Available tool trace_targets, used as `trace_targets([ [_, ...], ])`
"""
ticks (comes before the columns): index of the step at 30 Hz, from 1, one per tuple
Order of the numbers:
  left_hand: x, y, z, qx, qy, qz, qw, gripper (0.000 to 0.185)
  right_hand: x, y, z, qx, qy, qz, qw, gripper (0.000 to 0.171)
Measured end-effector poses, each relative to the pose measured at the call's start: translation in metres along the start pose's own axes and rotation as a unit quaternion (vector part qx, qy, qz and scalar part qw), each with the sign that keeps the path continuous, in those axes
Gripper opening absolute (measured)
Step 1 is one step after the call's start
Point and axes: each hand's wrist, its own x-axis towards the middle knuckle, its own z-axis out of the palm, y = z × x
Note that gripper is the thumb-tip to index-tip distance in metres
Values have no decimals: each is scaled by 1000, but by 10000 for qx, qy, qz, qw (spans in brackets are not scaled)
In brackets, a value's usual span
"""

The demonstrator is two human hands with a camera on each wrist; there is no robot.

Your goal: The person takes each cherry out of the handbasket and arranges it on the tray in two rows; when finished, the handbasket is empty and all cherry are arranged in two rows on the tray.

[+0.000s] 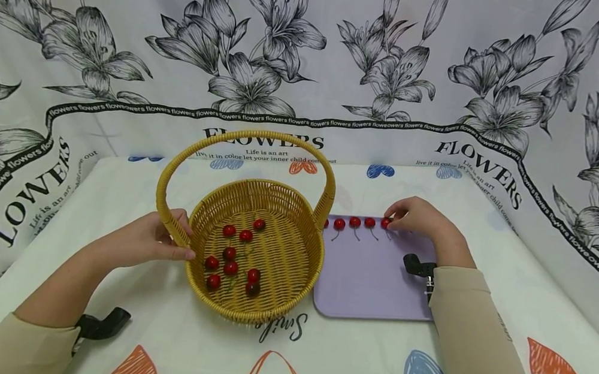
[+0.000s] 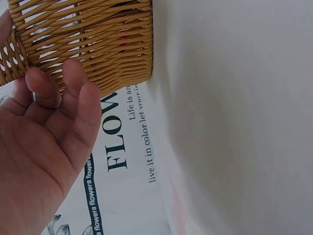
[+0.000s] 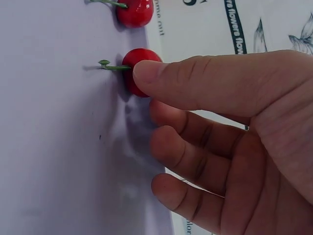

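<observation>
backdrop: white lily-print cloth (image 1: 311,62) | table cover: heart-print cloth (image 1: 348,360) | light: even

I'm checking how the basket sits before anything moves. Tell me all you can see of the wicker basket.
The wicker basket is round, woven of yellow-tan strands, with one arched handle standing upright over it. It sits upright on the printed tablecloth, its right side at the edge of the lilac tray. Nine red cherries lie inside on its floor. The left hand holds its left rim at the handle's base, thumb on the rim.
</observation>
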Motion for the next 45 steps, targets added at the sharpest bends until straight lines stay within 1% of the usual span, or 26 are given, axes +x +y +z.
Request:
trace_targets([
  [6, 1, -1, -1, -2, 1, 13, 10000, 28, -5, -3, -5, 2, -115, 20, 9999, 32],
  [9, 1, -1, -1, -8, 3, 12, 10000, 28, -9, -8, -10, 28, -59, -34, 10000, 35],
  [12, 1, 0, -1, -14, 1, -4, 10000, 28, -15, -15, -17, 132, 128, -239, 9995, 37],
  [14, 1, 0, -1, -21, -2, -27, 10000, 28, -20, -21, -22, 314, 265, -387, 9984, 37],
  [16, 1, -1, -1, -22, -1, -39, 10000, 28, -24, -27, -27, 474, 385, -540, 9967, 37],
  [20, 1, -1, -1, 5, 4, -23, 10000, 28, -34, -41, -34, 904, 592, -735, 9914, 39],
  [22, 1, -1, -1, 12, 4, -6, 10000, 27, -40, -49, -35, 1029, 689, -818, 9889, 39],
  [27, 1, -1, 0, -24, -3, 23, 10000, 27, -51, -67, -36, 1210, 724, -1093, 9840, 37],
  [30, 1, -1, 0, -42, -11, 29, 10000, 27, -58, -78, -35, 1389, 574, -1299, 9801, 37],
  [32, 1, -1, 0, -44, -11, 26, 10000, 27, -63, -87, -33, 1567, 442, -1465, 9757, 35],
  [36, 2, -2, 0, -45, -13, 23, 10000, 27, -70, -103, -26, 1685, 128, -1979, 9655, 27],
  [41, 2, -2, -1, -48, -10, 33, 10000, 27, -78, -120, -17, 1568, -242, -2793, 9470, 22],
  [45, 2, -3, -1, -59, -16, 21, 10000, 27, -81, -133, -7, 1448, -570, -3258, 9326, 19],
])
